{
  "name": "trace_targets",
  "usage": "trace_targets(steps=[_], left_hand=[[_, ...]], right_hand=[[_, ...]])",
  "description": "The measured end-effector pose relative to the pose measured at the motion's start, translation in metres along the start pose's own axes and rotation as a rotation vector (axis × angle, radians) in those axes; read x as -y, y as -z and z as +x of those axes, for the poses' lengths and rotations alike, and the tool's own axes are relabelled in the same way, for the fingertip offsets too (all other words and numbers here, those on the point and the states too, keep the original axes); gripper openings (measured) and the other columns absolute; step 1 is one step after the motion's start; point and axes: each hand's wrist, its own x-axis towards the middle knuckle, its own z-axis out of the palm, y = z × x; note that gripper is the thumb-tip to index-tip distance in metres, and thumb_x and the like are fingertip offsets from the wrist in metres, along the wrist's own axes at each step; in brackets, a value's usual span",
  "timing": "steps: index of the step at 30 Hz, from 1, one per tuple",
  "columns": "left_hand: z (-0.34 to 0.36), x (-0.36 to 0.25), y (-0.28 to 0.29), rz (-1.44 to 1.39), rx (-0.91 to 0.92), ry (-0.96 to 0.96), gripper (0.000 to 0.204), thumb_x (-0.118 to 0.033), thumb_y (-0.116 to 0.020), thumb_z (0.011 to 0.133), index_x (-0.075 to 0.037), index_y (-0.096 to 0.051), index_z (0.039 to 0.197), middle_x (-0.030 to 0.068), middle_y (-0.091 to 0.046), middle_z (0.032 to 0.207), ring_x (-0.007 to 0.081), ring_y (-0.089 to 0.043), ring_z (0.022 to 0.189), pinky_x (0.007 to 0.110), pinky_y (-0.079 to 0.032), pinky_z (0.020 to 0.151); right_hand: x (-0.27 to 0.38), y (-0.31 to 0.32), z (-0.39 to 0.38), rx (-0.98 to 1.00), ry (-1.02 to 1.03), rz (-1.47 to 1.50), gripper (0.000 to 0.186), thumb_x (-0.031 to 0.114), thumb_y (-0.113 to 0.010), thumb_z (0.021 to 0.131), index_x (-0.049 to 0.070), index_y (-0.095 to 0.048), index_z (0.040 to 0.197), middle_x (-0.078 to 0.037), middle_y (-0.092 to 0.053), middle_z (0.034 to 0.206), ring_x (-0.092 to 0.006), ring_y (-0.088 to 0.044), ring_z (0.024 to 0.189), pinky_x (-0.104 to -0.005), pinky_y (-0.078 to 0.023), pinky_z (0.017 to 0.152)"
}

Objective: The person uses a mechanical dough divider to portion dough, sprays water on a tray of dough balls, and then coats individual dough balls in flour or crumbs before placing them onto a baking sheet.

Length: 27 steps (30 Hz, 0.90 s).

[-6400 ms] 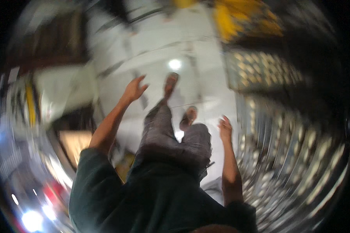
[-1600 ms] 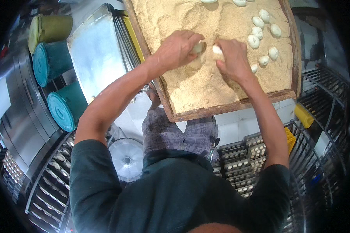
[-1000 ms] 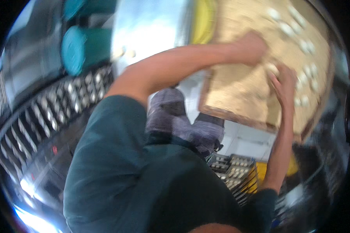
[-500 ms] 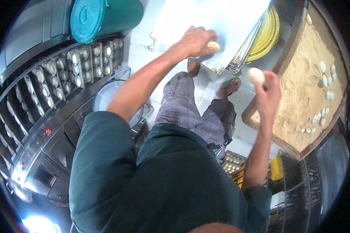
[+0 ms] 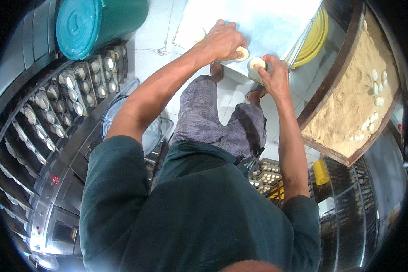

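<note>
My left hand [image 5: 224, 41] is closed on a pale round dough piece [image 5: 242, 54] at the near edge of a flat metal sheet [image 5: 276, 20], atop a stack of similar sheets. Just right of it, my right hand [image 5: 274, 75] grips a second round dough piece [image 5: 257, 64] between thumb and fingers, over that same sheet. Another pale piece [image 5: 191, 34] lies on the sheet at its left, partly hidden in glare.
A wooden-framed bed of crumbs [image 5: 340, 118] with several white pieces is at right. A yellow lid [image 5: 315, 43] sits behind the sheets. Teal bin [image 5: 77, 27], racked trays of moulds [image 5: 84, 90] and clear round container [image 5: 115, 118] are at left; tiled floor [image 5: 152, 31] between.
I have turned from the crumb bed to the metal sheets, carrying dough. In the last half second my right hand moved left over the sheet, near my left hand, which shifted slightly.
</note>
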Motion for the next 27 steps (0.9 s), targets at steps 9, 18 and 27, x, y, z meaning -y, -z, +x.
trace_targets(steps=[9,18,27], left_hand=[[-0.019,-0.003,-0.015,0.014,-0.168,-0.086,0.027,-0.028,-0.068,0.09,-0.019,-0.072,0.115,0.0051,-0.065,0.113,0.0266,-0.058,0.106,0.048,-0.044,0.093],[0.069,-0.123,0.016,-0.176,-0.533,-0.257,0.037,-0.014,-0.076,0.082,-0.011,-0.069,0.118,0.0077,-0.065,0.121,0.03,-0.057,0.115,0.045,-0.039,0.1],[0.363,-0.339,0.008,-0.044,-0.72,-0.668,0.035,-0.02,-0.065,0.089,-0.001,-0.058,0.118,0.0171,-0.064,0.113,0.0373,-0.059,0.109,0.046,-0.048,0.094]], right_hand=[[-0.031,-0.016,-0.006,-0.179,0.061,-0.144,0.039,0.028,-0.076,0.077,0.007,-0.071,0.11,-0.015,-0.068,0.111,-0.0334,-0.06,0.108,-0.047,-0.043,0.097],[-0.087,0.168,-0.048,-0.645,0.04,0.058,0.037,0.015,-0.07,0.086,0.003,-0.065,0.121,-0.018,-0.065,0.12,-0.0354,-0.057,0.117,-0.0455,-0.045,0.103],[-0.276,0.327,0.0,-0.688,0.131,-0.497,0.047,0.005,-0.058,0.09,-0.002,-0.051,0.136,-0.024,-0.053,0.138,-0.0373,-0.046,0.135,-0.0462,-0.034,0.118]])
